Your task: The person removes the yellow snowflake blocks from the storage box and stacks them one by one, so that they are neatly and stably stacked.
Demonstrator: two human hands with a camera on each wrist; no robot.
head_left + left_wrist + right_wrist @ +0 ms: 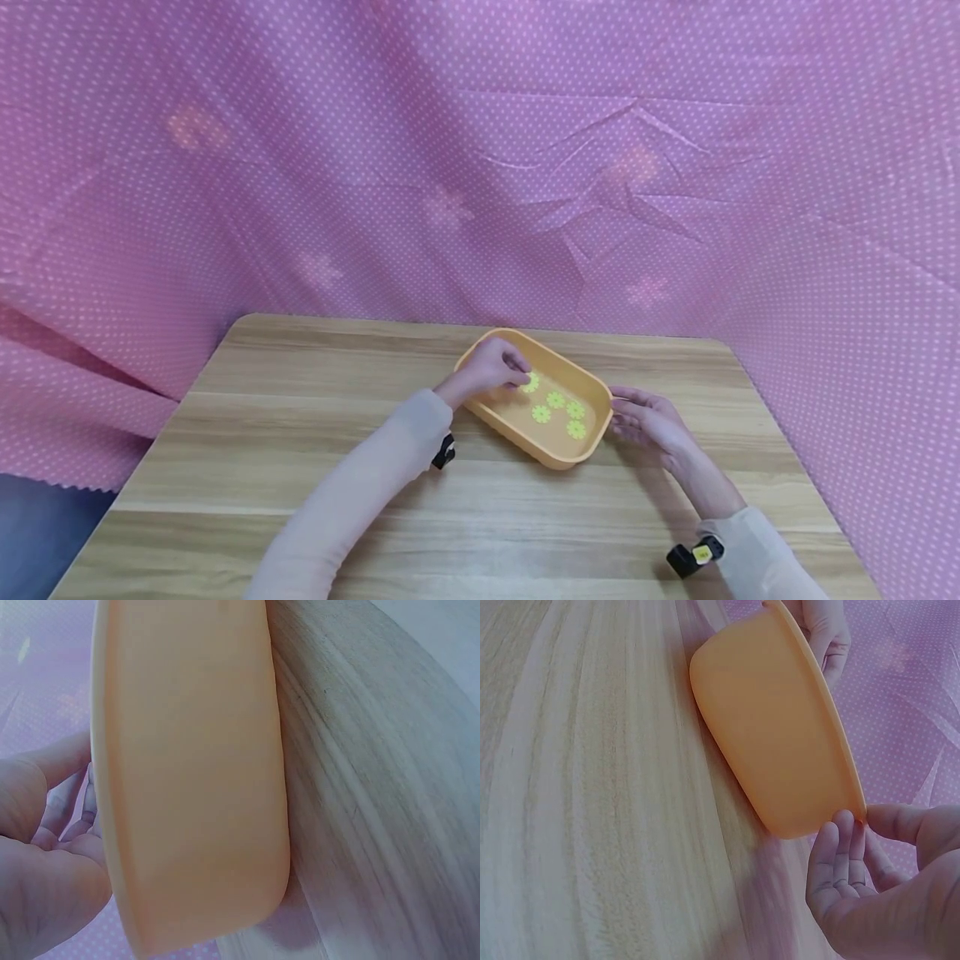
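Observation:
A shallow orange tray (517,437) with rounded corners sits on the table. In it lie several small yellow flower-shaped pieces (556,400). My left hand (491,364) reaches over the tray's left side, its thumb and finger pinching one yellow flower piece (531,383) low inside; the fingertips partly cover that piece. At the tray's right corner my right hand (648,423) holds the rim, thumb on the edge and fingers against the outer wall (780,727). In the left wrist view the tray's side wall (195,772) hides the left fingertips.
The wooden table (315,375) extends around the tray. A pink dotted cloth (420,183) hangs behind the table and along both sides. Each wrist wears a small black camera, one (444,452) on the left and another (693,556) on the right.

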